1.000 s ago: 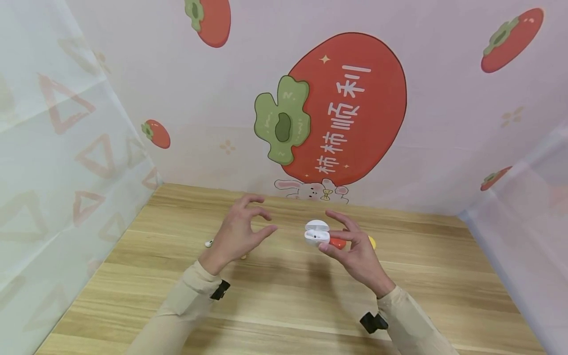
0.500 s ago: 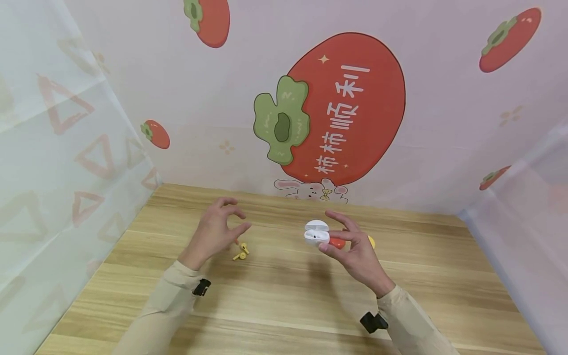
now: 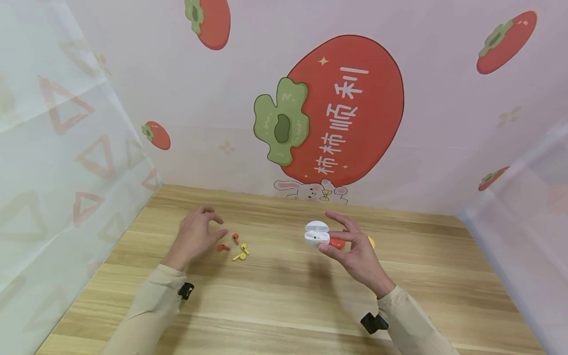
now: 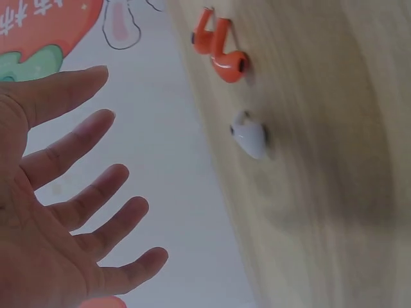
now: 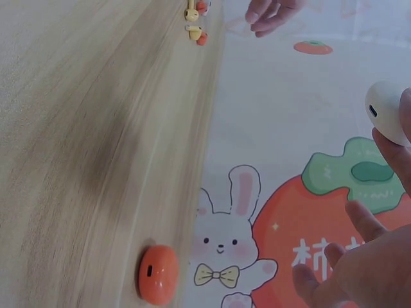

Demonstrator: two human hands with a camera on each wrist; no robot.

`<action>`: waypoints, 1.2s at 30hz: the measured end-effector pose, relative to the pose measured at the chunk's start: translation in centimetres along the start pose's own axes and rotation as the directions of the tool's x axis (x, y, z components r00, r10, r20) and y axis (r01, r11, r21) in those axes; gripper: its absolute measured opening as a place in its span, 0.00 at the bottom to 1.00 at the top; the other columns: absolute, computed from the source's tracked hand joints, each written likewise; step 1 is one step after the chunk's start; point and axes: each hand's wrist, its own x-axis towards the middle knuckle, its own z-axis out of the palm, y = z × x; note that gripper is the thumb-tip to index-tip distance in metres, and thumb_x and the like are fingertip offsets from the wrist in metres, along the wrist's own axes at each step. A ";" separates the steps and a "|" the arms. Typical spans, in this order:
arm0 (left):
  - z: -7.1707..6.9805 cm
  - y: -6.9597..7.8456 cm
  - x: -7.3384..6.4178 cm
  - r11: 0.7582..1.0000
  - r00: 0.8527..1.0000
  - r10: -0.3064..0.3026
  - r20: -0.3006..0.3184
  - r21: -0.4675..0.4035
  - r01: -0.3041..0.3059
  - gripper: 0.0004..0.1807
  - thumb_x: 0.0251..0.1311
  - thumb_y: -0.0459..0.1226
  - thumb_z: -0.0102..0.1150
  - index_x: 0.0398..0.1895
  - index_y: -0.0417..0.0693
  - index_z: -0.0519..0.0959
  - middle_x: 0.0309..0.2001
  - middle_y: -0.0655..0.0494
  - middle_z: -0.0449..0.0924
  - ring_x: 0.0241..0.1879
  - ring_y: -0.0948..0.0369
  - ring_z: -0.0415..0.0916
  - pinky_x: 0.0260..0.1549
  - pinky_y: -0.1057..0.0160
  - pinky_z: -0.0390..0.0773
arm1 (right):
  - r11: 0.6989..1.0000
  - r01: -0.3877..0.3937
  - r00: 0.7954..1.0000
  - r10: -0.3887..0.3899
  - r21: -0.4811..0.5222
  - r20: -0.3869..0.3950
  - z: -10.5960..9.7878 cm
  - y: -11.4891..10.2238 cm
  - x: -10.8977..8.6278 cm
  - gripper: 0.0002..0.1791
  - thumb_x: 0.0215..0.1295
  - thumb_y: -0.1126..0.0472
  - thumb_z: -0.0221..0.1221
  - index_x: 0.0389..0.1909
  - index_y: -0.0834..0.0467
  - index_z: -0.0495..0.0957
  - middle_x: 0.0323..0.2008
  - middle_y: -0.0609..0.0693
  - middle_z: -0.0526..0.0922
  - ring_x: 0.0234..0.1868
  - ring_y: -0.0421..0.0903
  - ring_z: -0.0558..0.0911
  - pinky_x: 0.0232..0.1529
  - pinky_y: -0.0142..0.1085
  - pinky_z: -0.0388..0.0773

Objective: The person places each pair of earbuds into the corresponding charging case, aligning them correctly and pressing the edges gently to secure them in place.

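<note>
My right hand [image 3: 360, 257] holds a white earbud charging case [image 3: 317, 237] between thumb and fingers, above the table, its lid raised. What sits in its slots is too small to make out. Empty, with fingers spread and slightly bent, my left hand [image 3: 192, 240] hovers over the left part of the table. In the left wrist view a white earbud [image 4: 251, 138] lies on the wood below that hand; the head view hides it. Beside it lie two orange-red earbuds [image 4: 229, 65], and two yellow earbuds [image 3: 241, 256] are a little nearer the middle.
An orange-red case [image 5: 158, 274] rests on the wooden table [image 3: 284, 305] below my right hand. Partly behind that hand is a yellow case [image 3: 372, 242]. Printed sheets [image 3: 213, 98] wall the table at the back and both sides.
My left hand has moved left, away from the white case, uncovering the yellow and then the orange-red earbuds. The right hand and the case have stayed in place.
</note>
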 end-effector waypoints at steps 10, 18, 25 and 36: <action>0.3 -1.6 -1.1 0.992 0.992 -0.093 0.082 0.095 0.086 0.14 0.56 0.40 0.72 0.41 0.39 0.87 0.58 0.34 0.75 0.56 0.32 0.70 0.53 0.25 0.62 | 1.000 -0.009 1.000 0.009 -0.001 -0.011 -0.1 0.0 -0.2 0.13 0.59 0.64 0.73 0.46 0.59 0.89 0.69 0.48 0.71 0.73 0.52 0.60 0.64 0.62 0.64; 0.5 -2.4 -1.5 0.976 0.974 -0.178 0.142 0.148 0.156 0.15 0.55 0.41 0.73 0.40 0.39 0.86 0.56 0.33 0.75 0.57 0.30 0.69 0.53 0.25 0.62 | 1.000 -0.012 1.000 0.012 0.001 -0.011 -0.1 0.0 -0.1 0.13 0.59 0.64 0.73 0.46 0.59 0.89 0.69 0.48 0.71 0.73 0.52 0.60 0.64 0.61 0.64; 0.6 -3.0 -1.5 0.972 0.956 -0.215 0.199 0.136 0.191 0.13 0.55 0.41 0.73 0.37 0.41 0.87 0.56 0.31 0.75 0.57 0.29 0.68 0.53 0.24 0.61 | 1.000 -0.015 1.000 0.015 0.007 -0.010 -0.2 0.1 -0.2 0.13 0.59 0.64 0.73 0.46 0.59 0.89 0.69 0.48 0.70 0.73 0.52 0.60 0.64 0.63 0.63; 1.0 -3.4 -1.6 0.966 0.951 -0.236 0.199 0.151 0.209 0.07 0.57 0.40 0.72 0.29 0.46 0.87 0.53 0.34 0.77 0.55 0.32 0.70 0.53 0.24 0.61 | 1.000 -0.019 1.000 0.019 -0.004 -0.013 -0.2 0.2 -0.2 0.13 0.59 0.64 0.73 0.45 0.59 0.89 0.69 0.48 0.71 0.73 0.53 0.60 0.64 0.63 0.63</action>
